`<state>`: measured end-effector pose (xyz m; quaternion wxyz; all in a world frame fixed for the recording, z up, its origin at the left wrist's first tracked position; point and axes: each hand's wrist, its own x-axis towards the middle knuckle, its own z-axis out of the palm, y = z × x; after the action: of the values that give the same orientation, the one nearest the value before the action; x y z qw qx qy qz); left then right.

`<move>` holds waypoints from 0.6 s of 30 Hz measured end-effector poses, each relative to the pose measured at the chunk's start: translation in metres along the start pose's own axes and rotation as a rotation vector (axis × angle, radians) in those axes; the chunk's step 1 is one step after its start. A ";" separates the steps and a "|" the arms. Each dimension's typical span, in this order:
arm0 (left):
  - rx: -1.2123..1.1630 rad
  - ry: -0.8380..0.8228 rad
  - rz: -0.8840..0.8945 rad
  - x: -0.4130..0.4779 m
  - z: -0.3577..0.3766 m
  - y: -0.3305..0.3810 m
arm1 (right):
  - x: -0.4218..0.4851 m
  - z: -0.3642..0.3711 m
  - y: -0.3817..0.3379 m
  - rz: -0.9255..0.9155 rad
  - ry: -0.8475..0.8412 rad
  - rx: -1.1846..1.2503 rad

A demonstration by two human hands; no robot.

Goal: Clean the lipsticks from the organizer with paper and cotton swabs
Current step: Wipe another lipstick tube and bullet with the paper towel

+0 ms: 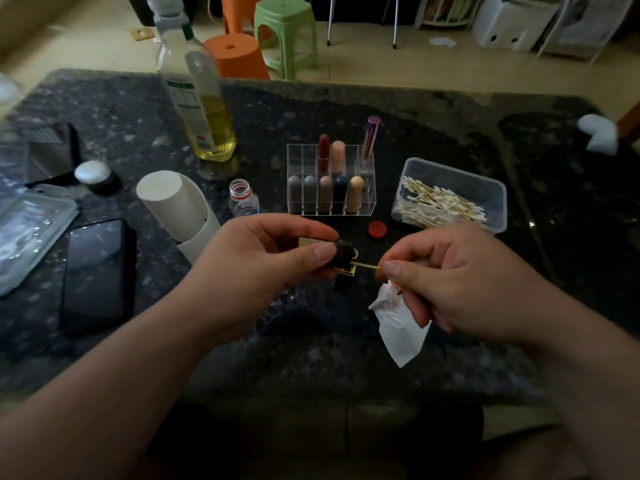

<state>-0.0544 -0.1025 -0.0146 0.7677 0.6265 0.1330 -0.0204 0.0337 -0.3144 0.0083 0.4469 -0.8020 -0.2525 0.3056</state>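
Note:
My left hand (249,268) grips a black and gold lipstick (344,258) above the dark table. My right hand (460,282) pinches a cotton swab (367,266) whose tip is at the lipstick's gold end. The same hand also holds a crumpled white paper (398,327) stained red. Behind them stands the clear organizer (367,206) with several lipsticks upright in its slots. A clear tub (485,192) of cotton swabs sits to its right.
A paper roll (176,209) lies left of the organizer, with a small open bottle (243,202) and its red cap (377,230) nearby. An oil bottle (201,105) stands behind. A phone (93,275) and a plastic lid (31,230) lie at the left.

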 end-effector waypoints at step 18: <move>-0.311 0.271 -0.106 0.015 -0.013 -0.010 | 0.051 -0.030 0.056 0.229 0.519 0.065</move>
<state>-0.0439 -0.0896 -0.0298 0.8279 0.4898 0.2696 0.0444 0.0979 -0.3231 -0.0411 0.4847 -0.8619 -0.0272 0.1464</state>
